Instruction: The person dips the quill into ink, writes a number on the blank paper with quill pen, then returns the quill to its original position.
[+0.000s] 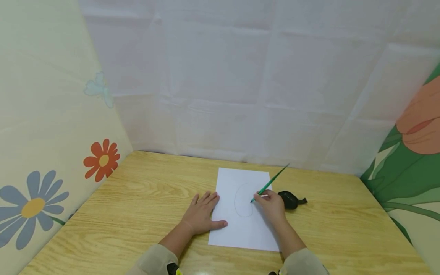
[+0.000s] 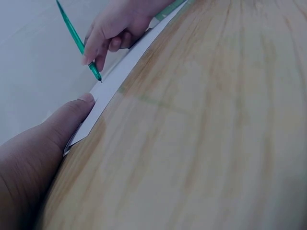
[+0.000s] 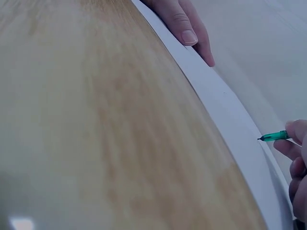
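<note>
A white sheet of paper (image 1: 227,233) lies on the wooden table, bearing a thin, curved pen line that forms an unclosed oval. Between thumb and fingers, my right hand (image 1: 274,208) pinches a green pen (image 1: 271,181), its tip at the lower right end of the line. The pen (image 3: 274,136) also shows in the right wrist view, tip at the paper. My left hand (image 1: 201,214) rests flat with spread fingers on the paper's left edge, the thumb (image 2: 72,117) lying on the sheet.
A dark, glossy rounded object with a short stem (image 1: 290,200) lies just right of the right hand, partly hidden by it. The wooden table (image 1: 137,202) meets a pale cloth backdrop (image 1: 220,95) behind, with flower-printed panels at both sides.
</note>
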Action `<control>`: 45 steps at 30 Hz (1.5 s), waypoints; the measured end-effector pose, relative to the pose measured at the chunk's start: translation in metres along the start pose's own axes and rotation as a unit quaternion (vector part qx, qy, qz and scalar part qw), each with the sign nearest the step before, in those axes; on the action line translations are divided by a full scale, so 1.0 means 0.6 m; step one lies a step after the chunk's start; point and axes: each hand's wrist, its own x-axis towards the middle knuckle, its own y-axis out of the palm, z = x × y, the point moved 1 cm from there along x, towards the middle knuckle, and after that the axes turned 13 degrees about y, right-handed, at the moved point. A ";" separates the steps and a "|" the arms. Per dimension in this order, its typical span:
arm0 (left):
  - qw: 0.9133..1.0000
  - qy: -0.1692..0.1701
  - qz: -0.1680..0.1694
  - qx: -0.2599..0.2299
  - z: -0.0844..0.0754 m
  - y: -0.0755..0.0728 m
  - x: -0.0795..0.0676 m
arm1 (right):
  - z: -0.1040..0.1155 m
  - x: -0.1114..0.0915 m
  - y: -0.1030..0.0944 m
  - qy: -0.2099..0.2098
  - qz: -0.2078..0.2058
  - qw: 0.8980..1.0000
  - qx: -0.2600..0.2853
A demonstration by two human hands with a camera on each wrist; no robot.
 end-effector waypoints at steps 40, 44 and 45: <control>1.000 -0.001 -0.002 0.006 -0.004 -0.006 -0.001 | 0.008 0.017 0.023 -0.011 -0.029 1.000 -0.005; 1.000 0.000 -0.003 0.006 -0.003 -0.005 -0.001 | 0.007 0.017 0.025 -0.015 -0.026 1.000 0.001; 1.000 0.000 -0.003 0.006 -0.003 -0.004 -0.001 | 0.007 0.017 0.025 -0.016 -0.025 1.000 0.002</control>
